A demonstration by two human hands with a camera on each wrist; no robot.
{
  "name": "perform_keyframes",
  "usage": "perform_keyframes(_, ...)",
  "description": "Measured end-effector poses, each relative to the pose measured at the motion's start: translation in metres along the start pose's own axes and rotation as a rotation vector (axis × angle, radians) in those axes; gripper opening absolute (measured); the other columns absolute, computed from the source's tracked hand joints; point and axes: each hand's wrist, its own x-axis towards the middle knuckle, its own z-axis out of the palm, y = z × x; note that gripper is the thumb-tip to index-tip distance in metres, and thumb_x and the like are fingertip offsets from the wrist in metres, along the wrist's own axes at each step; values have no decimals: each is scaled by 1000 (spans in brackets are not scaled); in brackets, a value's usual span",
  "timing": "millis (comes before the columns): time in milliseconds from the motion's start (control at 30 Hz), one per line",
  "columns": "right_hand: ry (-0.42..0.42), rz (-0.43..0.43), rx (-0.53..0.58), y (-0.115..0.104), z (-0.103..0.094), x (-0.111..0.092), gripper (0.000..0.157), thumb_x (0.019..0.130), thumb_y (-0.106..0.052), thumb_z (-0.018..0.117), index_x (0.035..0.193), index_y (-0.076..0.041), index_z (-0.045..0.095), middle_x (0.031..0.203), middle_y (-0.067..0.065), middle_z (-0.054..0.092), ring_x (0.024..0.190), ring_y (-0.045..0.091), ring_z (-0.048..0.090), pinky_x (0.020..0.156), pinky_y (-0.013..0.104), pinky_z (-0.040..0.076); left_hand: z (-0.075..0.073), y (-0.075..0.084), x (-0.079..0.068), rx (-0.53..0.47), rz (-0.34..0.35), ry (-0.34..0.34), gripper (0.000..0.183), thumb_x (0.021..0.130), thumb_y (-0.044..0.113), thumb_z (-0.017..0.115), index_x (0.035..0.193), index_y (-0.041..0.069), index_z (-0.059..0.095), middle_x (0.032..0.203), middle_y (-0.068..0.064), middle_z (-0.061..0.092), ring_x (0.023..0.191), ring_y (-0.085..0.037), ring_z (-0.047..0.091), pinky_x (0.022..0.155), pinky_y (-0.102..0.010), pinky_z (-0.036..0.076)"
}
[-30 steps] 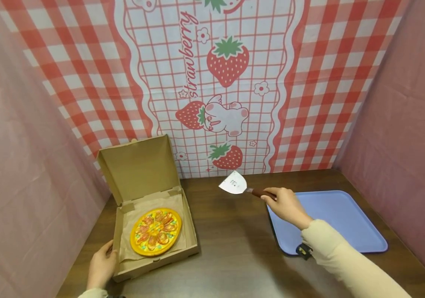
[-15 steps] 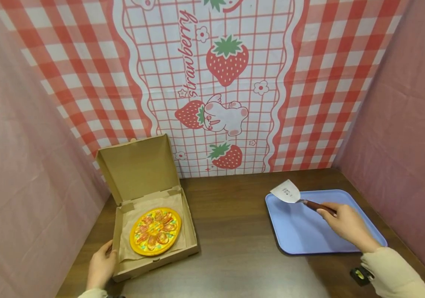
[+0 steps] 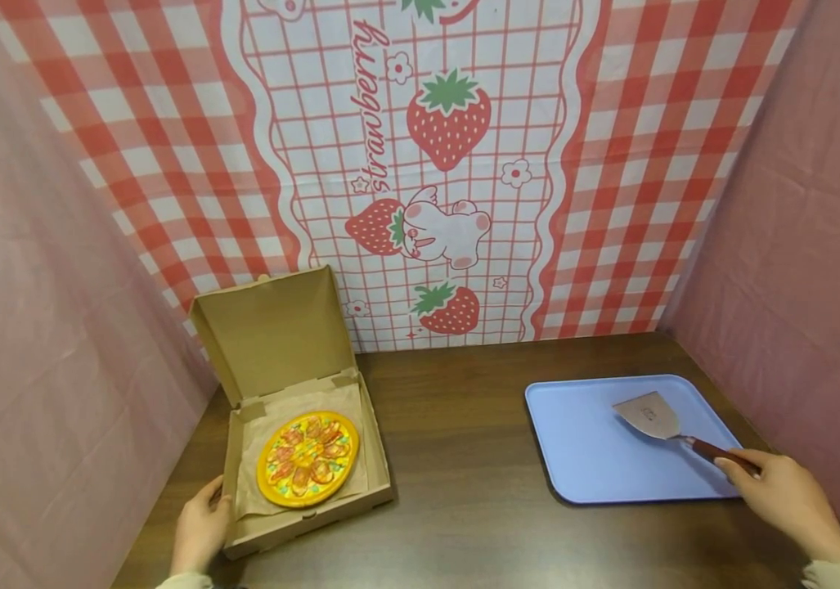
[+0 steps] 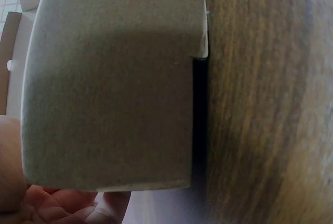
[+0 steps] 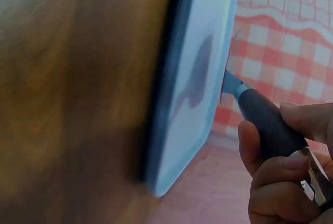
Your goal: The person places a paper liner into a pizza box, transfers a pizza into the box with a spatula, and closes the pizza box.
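My right hand (image 3: 783,495) grips the dark brown handle of a spatula (image 3: 651,415). The flat metal blade is raised over the blue tray (image 3: 574,466); its shadow falls on the tray in the right wrist view, where fingers and thumb wrap the handle (image 5: 268,122). At the left, my left hand (image 3: 201,528) holds the left side of an open cardboard pizza box (image 3: 346,501). Cardboard fills much of the left wrist view, partly hiding those fingers (image 4: 67,203). A round toy-like pizza (image 3: 307,458) lies on brown paper inside the box.
The box lid (image 3: 276,331) stands raised toward the checked strawberry cloth (image 3: 449,196) at the back. Pink curtains (image 3: 780,245) border both sides. Brown wooden tabletop (image 3: 456,458) lies between box and tray.
My right hand has carried the spatula rightward and nearer, from between box and tray to over the tray. The left hand, box and pizza stay in place.
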Motion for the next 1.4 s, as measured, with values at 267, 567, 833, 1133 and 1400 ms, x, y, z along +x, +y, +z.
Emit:
perform_keyframes(267,-75,48,-28,25,1,-13,50,98,-28,55,113,19,60,66,2,55,55,11,40,49,26,30,0,-1,0,2,-5,-4,50,96,9,42,140,-14,41,136,-37,47,127,-54,45,106,-63,36)
perform_keyframes(567,-154,102,-22,39,2,-19,53,100,-31,52,115,19,58,71,5,61,59,15,44,52,29,34,2,-3,1,-18,-3,-5,49,96,8,42,140,-15,40,135,-38,48,122,-52,51,103,-62,41)
perform_keyframes(833,-116,85,-25,44,4,-18,49,97,-28,57,109,18,62,78,18,67,65,18,50,54,30,38,2,-1,1,-13,3,14,48,96,7,43,139,-15,42,135,-38,48,125,-54,48,105,-63,38)
perform_keyframes(1133,-182,114,-30,48,-1,-16,53,97,-32,56,112,19,60,102,43,61,80,47,63,64,58,48,1,1,0,-8,1,14,47,97,7,44,139,-15,42,134,-38,49,125,-53,48,106,-62,38)
perform_keyframes(1400,-234,135,-35,44,-5,-18,60,98,-37,54,119,19,55,107,45,58,84,51,62,64,60,49,0,1,-1,-9,-6,-1,49,96,8,43,140,-14,41,135,-38,48,127,-54,45,107,-63,36)
